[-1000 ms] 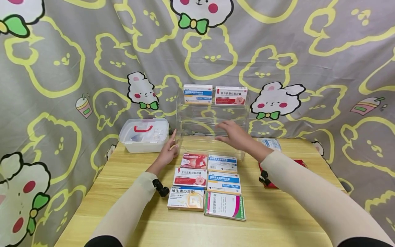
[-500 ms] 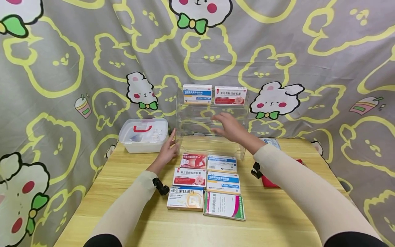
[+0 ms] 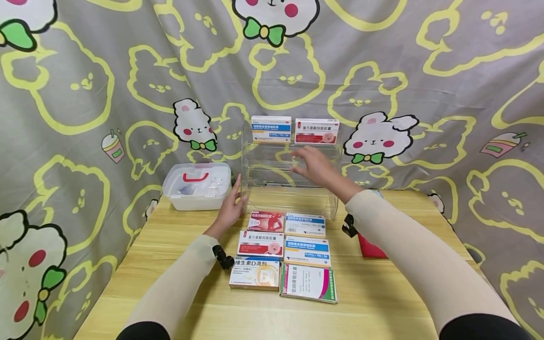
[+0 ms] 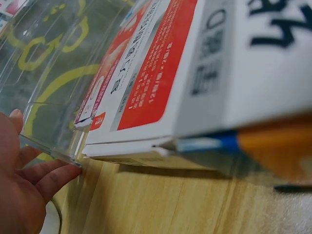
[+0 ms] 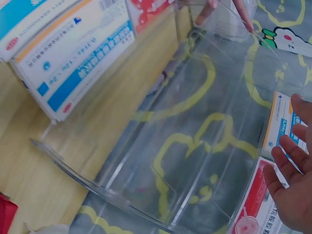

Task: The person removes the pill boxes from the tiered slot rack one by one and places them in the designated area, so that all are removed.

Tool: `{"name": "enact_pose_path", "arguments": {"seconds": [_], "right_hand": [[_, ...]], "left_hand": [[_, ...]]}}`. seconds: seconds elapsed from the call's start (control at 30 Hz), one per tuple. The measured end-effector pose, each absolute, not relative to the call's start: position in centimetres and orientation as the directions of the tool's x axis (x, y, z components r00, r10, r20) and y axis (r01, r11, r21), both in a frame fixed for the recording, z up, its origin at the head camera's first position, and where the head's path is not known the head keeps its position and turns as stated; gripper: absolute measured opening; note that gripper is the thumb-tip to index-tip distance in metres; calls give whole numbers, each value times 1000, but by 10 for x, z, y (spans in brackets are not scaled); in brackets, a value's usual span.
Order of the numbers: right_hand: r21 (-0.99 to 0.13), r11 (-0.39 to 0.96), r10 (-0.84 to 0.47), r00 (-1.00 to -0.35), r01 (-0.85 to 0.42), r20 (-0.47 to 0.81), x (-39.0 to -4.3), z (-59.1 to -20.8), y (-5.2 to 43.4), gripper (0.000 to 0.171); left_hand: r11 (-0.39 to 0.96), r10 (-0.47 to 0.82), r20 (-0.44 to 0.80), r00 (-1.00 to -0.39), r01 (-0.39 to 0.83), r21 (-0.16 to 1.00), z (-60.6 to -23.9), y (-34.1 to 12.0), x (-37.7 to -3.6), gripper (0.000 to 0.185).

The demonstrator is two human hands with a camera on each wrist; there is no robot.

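A clear stepped display rack [image 3: 272,190] stands at the back of the table. Its top tier holds a blue-and-white medicine box [image 3: 272,130] and a red-and-white medicine box [image 3: 317,131]. My left hand [image 3: 231,208] rests against the rack's left side, fingers extended; in the left wrist view its fingertips [image 4: 68,171] are at the lower edge. My right hand [image 3: 319,167] hovers before the upper tiers, empty, fingers loosely spread. In the right wrist view, these fingers [image 5: 288,161] overlap the top boxes. In front lie two columns of medicine boxes, including a vitamin D box [image 3: 255,274] and a green-and-magenta box [image 3: 308,283].
A translucent storage box [image 3: 197,186] with a red handle sits left of the rack. On the right, a red item [image 3: 371,246] is partly hidden by the right sleeve. A patterned curtain [image 3: 382,47] hangs behind the wooden table [image 3: 148,264].
My right hand has risen from the rack's middle tiers to just below the top boxes, moving slightly left. The left hand stays at the rack's side, and the boxes have not moved.
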State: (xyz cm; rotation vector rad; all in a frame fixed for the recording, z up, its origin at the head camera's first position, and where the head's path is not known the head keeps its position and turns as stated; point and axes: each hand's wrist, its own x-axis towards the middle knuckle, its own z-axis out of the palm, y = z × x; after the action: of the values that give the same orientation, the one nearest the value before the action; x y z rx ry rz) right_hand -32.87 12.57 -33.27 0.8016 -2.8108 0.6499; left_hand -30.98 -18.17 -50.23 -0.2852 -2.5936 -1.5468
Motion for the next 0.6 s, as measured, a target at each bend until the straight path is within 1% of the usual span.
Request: {"name": "enact_pose_path", "arguments": {"seconds": [0.17,0.27,0.5,0.6], "right_hand": [[-367,766,-445,-848,-527,289,-339,-317,124,53],[-360,780,-412,-853,-512,321,-347,-307,122,52],[-306,825,-349,-854,-475,385,-366,-285,109,53],[-284,845,-333,-861,-454,384,-374,-275,103,54]], "left_hand": [[499,117,204,-972,235,834,-501,-181,-310,76],[496,116,202,-972,233,836,-501,-180,-311,76],[486,124,196,-973,232,843,-503,-181,-311,76],[484,120,188,-975,222,846,-502,-182,-310,75]]}}
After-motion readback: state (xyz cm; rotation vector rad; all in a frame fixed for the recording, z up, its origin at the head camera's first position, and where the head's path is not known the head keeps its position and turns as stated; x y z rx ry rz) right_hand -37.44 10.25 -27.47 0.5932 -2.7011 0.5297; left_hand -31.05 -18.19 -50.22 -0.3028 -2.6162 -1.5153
